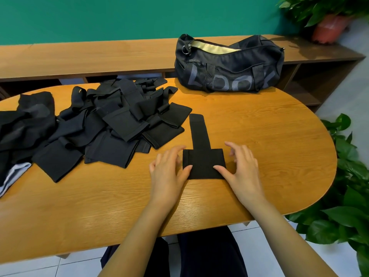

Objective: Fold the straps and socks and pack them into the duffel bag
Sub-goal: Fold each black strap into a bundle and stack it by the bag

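Strap [202,154]: lying flat, near centre of table [259,140]; I am pressing its wide end with left hand [169,172] and right hand [243,168], fingers spread open. Pile [103,124], possibly socks too, sitting left; duffel bag [229,64] gaping unzipped, far right.

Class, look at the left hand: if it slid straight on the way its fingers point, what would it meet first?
Probably the near black strap: the left hand points up and right, fingertips already at its left edge.
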`<state>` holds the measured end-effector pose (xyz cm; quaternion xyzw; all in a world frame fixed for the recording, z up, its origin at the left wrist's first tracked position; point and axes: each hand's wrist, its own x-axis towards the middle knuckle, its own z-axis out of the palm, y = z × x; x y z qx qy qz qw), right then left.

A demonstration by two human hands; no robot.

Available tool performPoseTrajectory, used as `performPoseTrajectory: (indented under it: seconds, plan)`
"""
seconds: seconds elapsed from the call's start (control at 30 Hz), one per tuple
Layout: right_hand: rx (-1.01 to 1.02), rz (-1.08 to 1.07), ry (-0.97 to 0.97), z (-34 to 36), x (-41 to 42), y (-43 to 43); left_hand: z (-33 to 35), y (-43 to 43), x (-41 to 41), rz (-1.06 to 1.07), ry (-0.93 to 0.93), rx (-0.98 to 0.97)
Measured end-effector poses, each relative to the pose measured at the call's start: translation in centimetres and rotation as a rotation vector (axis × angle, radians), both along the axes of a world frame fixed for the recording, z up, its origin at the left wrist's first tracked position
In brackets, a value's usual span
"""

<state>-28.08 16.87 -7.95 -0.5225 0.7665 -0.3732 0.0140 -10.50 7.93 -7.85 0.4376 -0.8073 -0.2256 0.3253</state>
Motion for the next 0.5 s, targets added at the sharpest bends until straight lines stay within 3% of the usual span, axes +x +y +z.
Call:
performPoseTrajectory:
  seconds: [0.13,0.3,0.5]
  plan:
    - [-0.007,0.144,0.200,-0.59,-0.33,0.06,-0.31,-0.14,0.06,-0.109,-0.069,-0.083]
    - [0.079,0.164,0.142,-0.52,-0.35,0.03,-0.04,-0.20,0.19,-0.182,-0.194,-0.027]
    - [0.111,0.210,0.140,-0.70,-0.48,0.04,-0.13,-0.11,0.16,-0.175,-0.134,-0.053]
